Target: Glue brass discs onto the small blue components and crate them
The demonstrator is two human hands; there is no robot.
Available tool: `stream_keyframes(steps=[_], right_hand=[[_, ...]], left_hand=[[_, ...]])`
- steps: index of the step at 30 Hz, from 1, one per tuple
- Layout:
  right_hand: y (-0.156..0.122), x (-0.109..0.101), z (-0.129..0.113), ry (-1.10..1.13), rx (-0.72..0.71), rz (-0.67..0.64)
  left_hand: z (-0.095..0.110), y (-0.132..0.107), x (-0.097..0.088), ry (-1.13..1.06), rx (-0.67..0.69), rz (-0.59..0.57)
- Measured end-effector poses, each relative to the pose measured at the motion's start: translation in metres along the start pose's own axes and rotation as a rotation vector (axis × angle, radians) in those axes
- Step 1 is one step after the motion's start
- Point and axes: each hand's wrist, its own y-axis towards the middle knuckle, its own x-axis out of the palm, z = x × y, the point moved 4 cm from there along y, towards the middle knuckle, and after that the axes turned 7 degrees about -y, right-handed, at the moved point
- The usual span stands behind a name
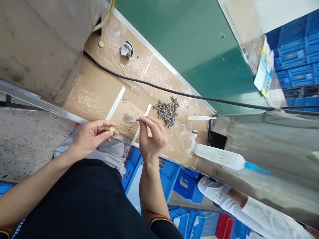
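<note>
My left hand (96, 134) pinches a small round yellow disc (112, 129) between thumb and fingers, just off the table's front edge. My right hand (153, 136) is closed in a pinch on a small metal part (138, 119), mostly hidden by the fingertips. The part's tip is beside a small clear plastic dish (130, 118); whether they touch I cannot tell. Tiny dark grains (128, 128) lie scattered around the dish on a cardboard piece. Just beyond my right hand sits a pile of small blue-and-brass metal parts (167, 112).
A black cable (149, 87) crosses the cardboard-covered table (97, 89). On the right lie a white bottle with a blue nozzle (221, 157) and a pale flat stick (200, 118). Another yellow disc (101, 44) and a crumpled grey cloth (126, 49) rest farther back. Blue bins (171, 171) stand below.
</note>
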Motion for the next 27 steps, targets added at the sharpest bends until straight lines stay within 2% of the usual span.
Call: stream_keyframes(steps=[6,14,21,24,27], right_hand=[[-0.004,0.001,-0.002,-0.061,-0.056,0.01],[-0.004,0.001,-0.001,-0.062,-0.032,-0.003],[-0.002,-0.002,0.001,-0.049,-0.017,0.007],[-0.003,-0.012,-0.003,0.025,0.03,0.053],[-0.009,-0.021,-0.016,0.2,0.106,0.062]], left_hand=[[-0.001,0.0,0.001,0.012,0.017,-0.003],[-0.001,-0.002,0.001,0.061,0.02,-0.012],[0.001,-0.004,0.008,0.073,0.046,-0.03],[0.005,-0.007,0.014,0.079,0.051,-0.044],[0.01,-0.011,0.019,0.099,0.063,-0.047]])
